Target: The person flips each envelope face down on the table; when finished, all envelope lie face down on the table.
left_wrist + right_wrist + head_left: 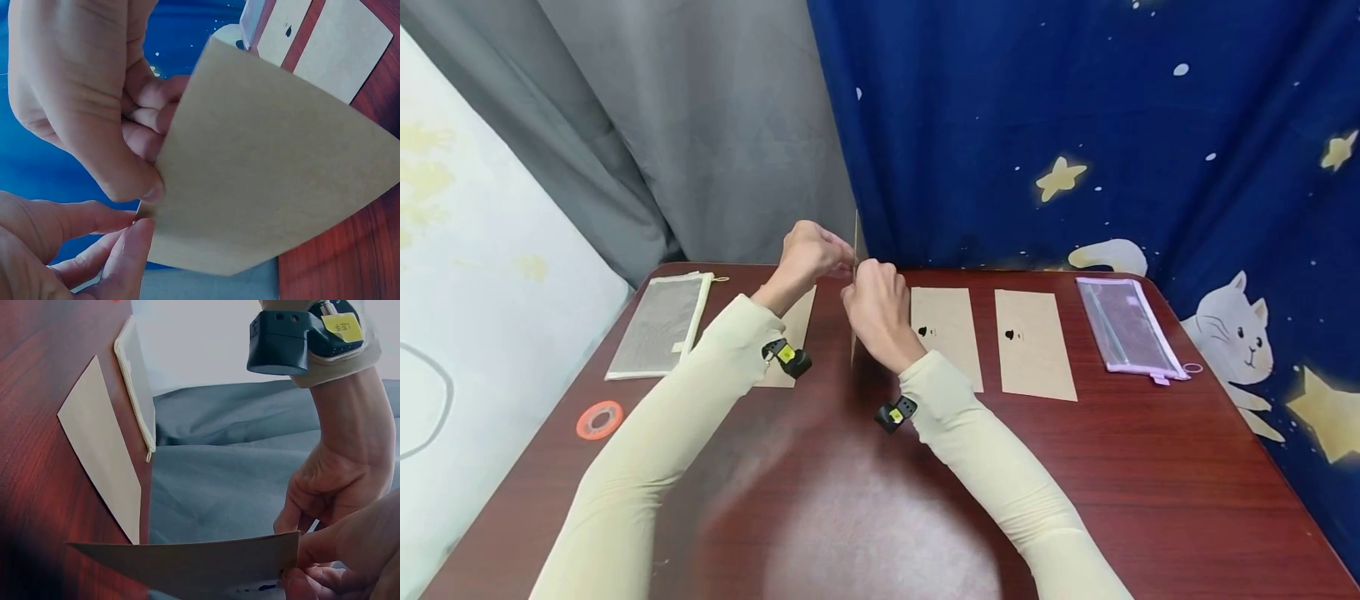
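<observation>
Between both hands a thin brown kraft-paper piece [250, 156] stands upright above the table, seen edge-on in the head view. Near its upper edge, my left hand [811, 250] pinches it between thumb and fingertips. My right hand [880, 304] grips the same edge close beside, its thumb on the plain face and its fingers curled behind, as the left wrist view shows. A small dark print shows on the paper's other face in the right wrist view. One similar kraft piece [103, 444] lies on the left, partly behind my left forearm in the head view.
Two printed kraft pieces, one nearer [951, 350] and one farther right [1037, 358], lie flat on the dark red table [1150, 467]. A cream mesh zip pouch [658, 325] and an orange tape roll [600, 420] are left; a purple zip pouch [1123, 325] is right. Curtains hang behind.
</observation>
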Action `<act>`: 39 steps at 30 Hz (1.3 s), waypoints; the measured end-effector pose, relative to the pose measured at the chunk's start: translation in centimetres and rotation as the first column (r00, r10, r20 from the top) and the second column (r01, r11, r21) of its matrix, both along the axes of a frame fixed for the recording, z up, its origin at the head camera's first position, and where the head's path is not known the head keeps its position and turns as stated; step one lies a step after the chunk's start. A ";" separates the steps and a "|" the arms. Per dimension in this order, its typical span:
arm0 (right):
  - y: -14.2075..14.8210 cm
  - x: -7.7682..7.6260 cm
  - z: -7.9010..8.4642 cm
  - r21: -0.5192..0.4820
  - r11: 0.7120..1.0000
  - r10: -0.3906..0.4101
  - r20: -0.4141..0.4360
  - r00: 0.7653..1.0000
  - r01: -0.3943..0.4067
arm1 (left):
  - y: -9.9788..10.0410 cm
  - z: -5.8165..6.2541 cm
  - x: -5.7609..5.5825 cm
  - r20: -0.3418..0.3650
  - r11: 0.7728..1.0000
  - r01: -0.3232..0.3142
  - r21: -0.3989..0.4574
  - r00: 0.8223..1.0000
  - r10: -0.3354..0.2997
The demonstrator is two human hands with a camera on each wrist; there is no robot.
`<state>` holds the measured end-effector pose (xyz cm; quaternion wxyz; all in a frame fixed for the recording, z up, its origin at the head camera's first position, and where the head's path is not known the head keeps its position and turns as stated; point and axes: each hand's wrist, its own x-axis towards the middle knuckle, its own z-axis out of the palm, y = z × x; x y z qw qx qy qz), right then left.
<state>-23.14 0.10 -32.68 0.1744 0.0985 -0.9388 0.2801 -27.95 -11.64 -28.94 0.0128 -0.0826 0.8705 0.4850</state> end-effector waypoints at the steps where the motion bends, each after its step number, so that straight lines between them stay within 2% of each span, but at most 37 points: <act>1: 0.1 0.0 0.0 0.001 1.000 0.000 -0.002 1.000 0.000 | -0.1 0.0 0.0 0.000 1.000 0.005 0.008 1.000 -0.005; 4: 0.3 -0.1 0.0 -0.003 1.000 -0.004 -0.002 1.000 0.004 | -0.4 -0.1 0.0 0.013 0.997 0.009 0.082 1.000 -0.010; 7: 0.5 -0.3 0.3 -0.011 1.000 -0.017 0.011 1.000 0.017 | -1.1 -0.6 -0.4 0.041 0.978 -0.005 0.209 0.999 -0.004; 9: 0.6 -0.4 0.5 -0.014 1.000 -0.022 0.020 1.000 0.023 | -1.8 -1.3 -0.8 0.065 0.960 -0.024 0.279 0.998 0.006; 13: 0.8 -0.5 0.8 -0.016 0.999 -0.040 0.041 0.998 0.040 | -3.0 -3.3 -1.3 0.167 0.937 -0.076 0.340 0.986 0.020; 17: 0.9 -0.6 0.9 -0.023 0.998 -0.062 0.060 0.996 0.063 | -3.1 -5.6 -1.7 0.265 0.919 -0.102 0.381 0.964 -0.003; 23: 0.7 -0.4 0.6 -0.036 0.998 -0.043 0.066 0.997 0.046 | -2.5 -7.9 -1.4 0.319 0.902 -0.095 0.421 0.946 -0.050; 25: 0.6 -0.4 0.4 -0.038 0.999 -0.034 0.064 0.997 0.037 | -2.4 -8.4 -1.3 0.323 0.896 -0.094 0.434 0.945 -0.057; 32: 0.6 -0.1 0.1 -0.033 0.999 -0.023 0.068 0.997 0.026 | -1.9 -9.4 -1.2 0.329 0.852 -0.111 0.512 0.941 -0.074; 39: 0.7 0.2 -0.1 -0.053 0.998 -0.033 0.073 0.997 0.037 | -2.0 -10.0 -1.1 0.332 0.859 -0.115 0.499 0.941 -0.067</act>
